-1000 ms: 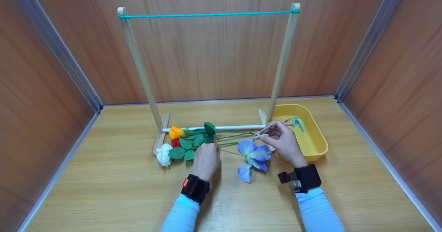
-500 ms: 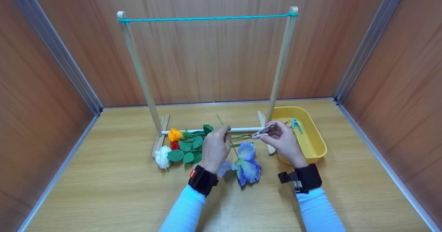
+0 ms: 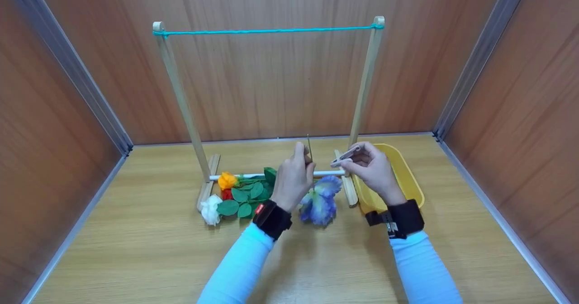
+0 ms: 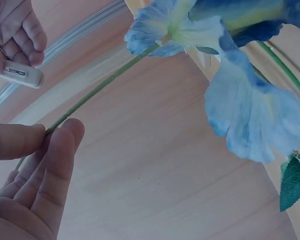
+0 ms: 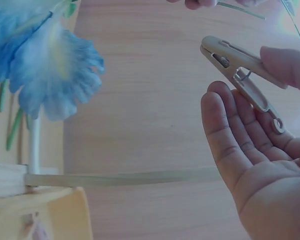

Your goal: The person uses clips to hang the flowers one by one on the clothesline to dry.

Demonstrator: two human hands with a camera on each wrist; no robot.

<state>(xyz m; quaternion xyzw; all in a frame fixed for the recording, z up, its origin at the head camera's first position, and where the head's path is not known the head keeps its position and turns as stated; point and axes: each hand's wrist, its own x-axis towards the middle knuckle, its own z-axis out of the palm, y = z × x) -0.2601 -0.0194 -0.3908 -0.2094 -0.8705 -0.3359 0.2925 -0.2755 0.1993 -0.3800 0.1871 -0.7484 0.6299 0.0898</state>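
Note:
The left hand (image 3: 291, 179) pinches the thin green stem (image 4: 97, 90) of a blue-violet flower (image 3: 322, 202), its bloom hanging below the hand and the stem's end pointing up. In the left wrist view the thumb and fingertips meet on the stem. To the right, the right hand (image 3: 377, 170) holds a pale clothespin (image 3: 346, 156) between thumb and fingers, its nose toward the left hand. The right wrist view shows the clothespin (image 5: 240, 75) with its handles resting against thumb and fingers. The two hands are apart.
A wooden frame (image 3: 181, 96) carries a turquoise string (image 3: 267, 31) on top and a white rod (image 3: 330, 173) low down. White (image 3: 211, 210), orange (image 3: 227, 180) and red (image 3: 227, 194) flowers lie at left with leaves. Behind the right hand stands a yellow bin (image 3: 409, 184).
The left hand has lifted the blue-violet flower by its stem and moved right and up; the bloom now hangs down. The right hand has risen slightly, still holding the clothespin.

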